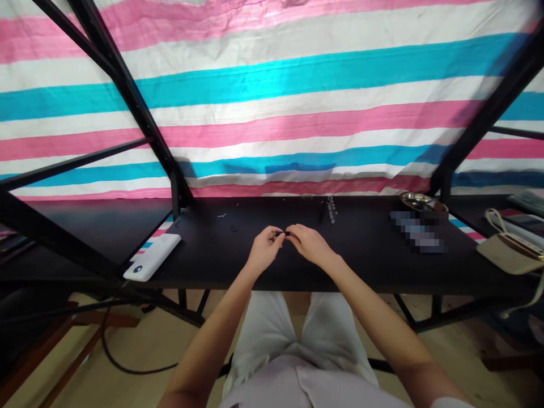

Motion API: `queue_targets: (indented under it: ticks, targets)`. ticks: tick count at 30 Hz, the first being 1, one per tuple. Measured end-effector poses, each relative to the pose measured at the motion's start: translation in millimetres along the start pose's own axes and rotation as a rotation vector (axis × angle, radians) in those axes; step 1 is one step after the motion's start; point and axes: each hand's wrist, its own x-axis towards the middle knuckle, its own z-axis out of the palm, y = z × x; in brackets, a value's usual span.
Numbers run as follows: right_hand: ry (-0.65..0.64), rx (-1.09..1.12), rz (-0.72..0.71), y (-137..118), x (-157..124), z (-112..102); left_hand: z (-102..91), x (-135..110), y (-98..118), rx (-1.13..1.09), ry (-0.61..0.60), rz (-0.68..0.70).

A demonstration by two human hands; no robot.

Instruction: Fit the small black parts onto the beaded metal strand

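Over the middle of the black table (pixel 357 260), my two hands meet fingertip to fingertip. Both my left hand (pixel 266 246) and my right hand (pixel 309 242) are closed in a pinch on a small dark piece (pixel 282 233). It is too small and too covered by fingers for its kind to show. Beyond my right hand lies a row of small clear beads or discs (pixel 332 209). White thread-like scraps (pixel 221 215) and a small dark curved bit (pixel 233 228) rest to the left of my hands.
A white box-like device (pixel 153 258) lies at the table's left edge. On the right are a shiny metal dish (pixel 423 202), a blurred-out object (pixel 419 231) and a beige bag (pixel 508 252). Black metal frame bars (pixel 140 107) slant up at both sides before a striped sheet (pixel 297 73).
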Motion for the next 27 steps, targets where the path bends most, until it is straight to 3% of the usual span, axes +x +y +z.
queue_targets:
  ticks: [10,13,16,21,27]
  targets:
    - [0.096,0.165,0.003,5,4,30,8.2,15,-20,-0.199,0.004,-0.010]
    - [0.081,0.195,-0.004,10,8,34,7.3,24,-30,-0.119,0.009,-0.011]
    - [0.120,0.153,0.020,22,14,29,0.2,44,-44,0.113,0.093,0.020]
    - [0.466,0.058,0.089,64,20,8,-21.4,87,-74,0.519,0.255,-0.075]
    - [0.769,-0.027,0.257,126,7,0,-32.9,119,-94,0.652,0.267,-0.230]
